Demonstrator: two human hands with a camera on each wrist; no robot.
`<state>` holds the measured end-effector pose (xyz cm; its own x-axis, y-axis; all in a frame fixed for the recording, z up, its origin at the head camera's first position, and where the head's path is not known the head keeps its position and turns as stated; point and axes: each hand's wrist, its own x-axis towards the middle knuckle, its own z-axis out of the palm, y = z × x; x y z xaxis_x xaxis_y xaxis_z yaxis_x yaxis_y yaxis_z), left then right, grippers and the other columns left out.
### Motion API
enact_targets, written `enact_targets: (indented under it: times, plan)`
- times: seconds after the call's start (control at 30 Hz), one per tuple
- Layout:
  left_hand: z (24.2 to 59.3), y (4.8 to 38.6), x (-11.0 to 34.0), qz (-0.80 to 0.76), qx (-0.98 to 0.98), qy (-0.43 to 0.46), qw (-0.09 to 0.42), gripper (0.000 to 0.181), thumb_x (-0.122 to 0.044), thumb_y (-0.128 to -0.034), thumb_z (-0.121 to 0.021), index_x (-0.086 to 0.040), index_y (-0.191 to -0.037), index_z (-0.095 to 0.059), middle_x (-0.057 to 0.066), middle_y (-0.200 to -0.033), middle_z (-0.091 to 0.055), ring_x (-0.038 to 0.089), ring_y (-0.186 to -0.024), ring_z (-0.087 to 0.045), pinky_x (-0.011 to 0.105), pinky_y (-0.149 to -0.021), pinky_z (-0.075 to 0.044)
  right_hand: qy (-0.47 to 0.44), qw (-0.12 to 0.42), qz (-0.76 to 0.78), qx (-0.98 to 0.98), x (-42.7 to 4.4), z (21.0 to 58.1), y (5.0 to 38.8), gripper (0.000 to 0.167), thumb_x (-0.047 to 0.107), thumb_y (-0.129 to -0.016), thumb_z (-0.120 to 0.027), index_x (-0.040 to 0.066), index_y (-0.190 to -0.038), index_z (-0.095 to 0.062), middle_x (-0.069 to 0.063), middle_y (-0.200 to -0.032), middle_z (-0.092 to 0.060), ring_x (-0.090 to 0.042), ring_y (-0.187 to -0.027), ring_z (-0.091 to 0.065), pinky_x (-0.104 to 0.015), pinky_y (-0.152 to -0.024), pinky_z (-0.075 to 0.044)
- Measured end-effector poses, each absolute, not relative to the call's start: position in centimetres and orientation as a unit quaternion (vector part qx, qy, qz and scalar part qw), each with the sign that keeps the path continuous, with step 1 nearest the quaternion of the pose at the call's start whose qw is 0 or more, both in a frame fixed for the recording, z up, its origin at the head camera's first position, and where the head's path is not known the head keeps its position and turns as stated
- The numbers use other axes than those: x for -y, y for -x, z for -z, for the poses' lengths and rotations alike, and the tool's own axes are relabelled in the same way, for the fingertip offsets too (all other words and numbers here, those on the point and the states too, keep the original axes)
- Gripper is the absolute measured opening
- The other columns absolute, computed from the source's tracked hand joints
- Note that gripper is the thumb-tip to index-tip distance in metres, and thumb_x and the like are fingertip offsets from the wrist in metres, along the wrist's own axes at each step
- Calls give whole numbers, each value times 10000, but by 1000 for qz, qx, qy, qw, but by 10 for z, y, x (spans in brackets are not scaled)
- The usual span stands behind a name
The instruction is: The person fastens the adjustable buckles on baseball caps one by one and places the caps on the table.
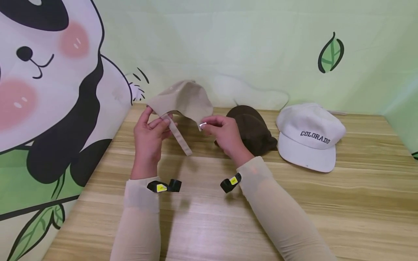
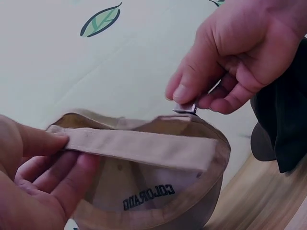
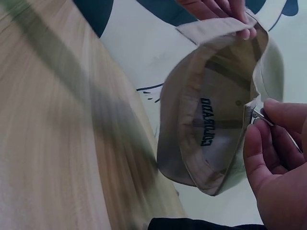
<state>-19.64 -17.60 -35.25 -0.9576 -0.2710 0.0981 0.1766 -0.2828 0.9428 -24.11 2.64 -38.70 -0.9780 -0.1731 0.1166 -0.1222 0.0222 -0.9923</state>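
Observation:
Both hands hold up a beige baseball cap (image 1: 183, 96) above the table, its back opening turned toward me. My left hand (image 1: 148, 134) pinches the cap's rear edge at the base of its loose strap (image 2: 139, 146), which hangs down free at the other end. At the opposite side of the opening, my right hand (image 1: 225, 134) pinches a small metal buckle (image 2: 184, 109) between thumb and finger. Inside the cap, the reversed COLORADO stitching (image 3: 206, 122) shows in both wrist views. Strap and buckle are apart.
A dark brown cap (image 1: 253, 132) lies on the wooden table (image 1: 202, 217) just beyond my right hand. Right of it sits a white COLORADO cap (image 1: 310, 134), brim toward me. Behind the table hangs a green cloth backdrop (image 1: 261, 43) with a printed panda at left.

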Motion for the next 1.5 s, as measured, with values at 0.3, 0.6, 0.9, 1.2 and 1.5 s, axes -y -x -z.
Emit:
enact_targets:
  times: [0.3, 0.6, 0.9, 1.2, 1.5]
  plan:
    - [353, 198, 174, 803, 554, -79, 202, 213, -48, -890, -676, 30, -1087, -656, 95, -917, -752, 170, -723, -725, 244, -616, -589, 106, 33, 747, -655, -28, 384, 244, 214, 95, -847, -743, -8, -1032, -717, -10, -848, -712, -149, -696, -636, -289, -721, -583]
    - [351, 196, 172, 800, 552, -101, 212, 230, -125, -881, -706, 15, -1062, -687, 72, -846, -750, 151, -643, -701, 245, -560, -577, 91, 59, 819, -564, -27, 380, 245, 206, -27, -831, -716, -90, -1025, -686, -59, -843, -705, -131, -647, -625, -244, -653, -584]
    - [348, 196, 165, 806, 529, -126, 234, 147, -126, -841, -751, -23, -920, -682, 66, -768, -734, 166, -580, -683, 283, -541, -587, 93, 74, 840, -529, -25, 378, 243, 146, -78, -859, -657, -56, -997, -699, -57, -830, -697, -145, -658, -639, -240, -650, -589]
    - [346, 195, 160, 809, 507, -137, 264, 127, -68, -821, -760, -29, -897, -666, 127, -838, -741, 187, -634, -701, 297, -583, -598, 87, 80, 847, -519, -21, 377, 242, 167, -78, -874, -638, -96, -1036, -669, -73, -850, -693, -143, -661, -666, -260, -678, -601]
    - [346, 192, 158, 814, 534, -55, 222, 413, 51, -809, -729, -81, -1196, -669, 40, -868, -746, 153, -763, -715, 287, -667, -606, 68, 69, 848, -521, -21, 375, 243, 244, -74, -870, -645, -148, -1101, -625, -72, -844, -695, -145, -653, -671, -259, -687, -602]
